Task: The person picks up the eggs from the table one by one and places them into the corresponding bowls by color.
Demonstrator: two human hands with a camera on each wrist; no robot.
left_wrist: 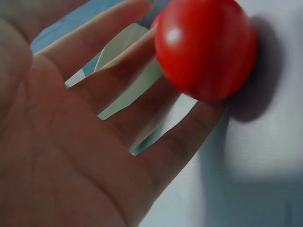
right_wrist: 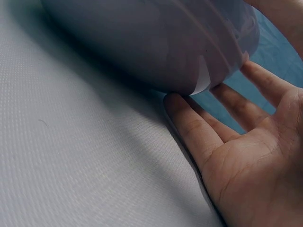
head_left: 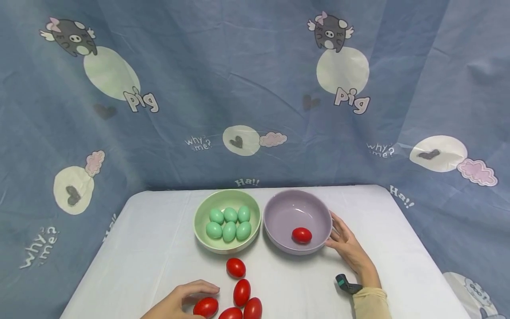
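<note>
The left hand (head_left: 177, 303) lies at the near edge of the desk (head_left: 139, 248), fingers (left_wrist: 142, 71) nearly straight and touching a red egg (head_left: 206, 306) without closing round it. The right hand (head_left: 350, 248) is open too, its straight fingers (right_wrist: 194, 125) resting against the outer wall of the purple bowl (head_left: 279, 212). Beside the touched egg lie 4 more red eggs (head_left: 241, 292) in a loose cluster on the desk. 1 red egg (head_left: 301, 235) sits inside the purple bowl. Just left of it stands a green bowl (head_left: 201, 217) holding 6 green eggs (head_left: 229, 223). A blue cartoon cloth (head_left: 239, 88) hangs behind
</note>
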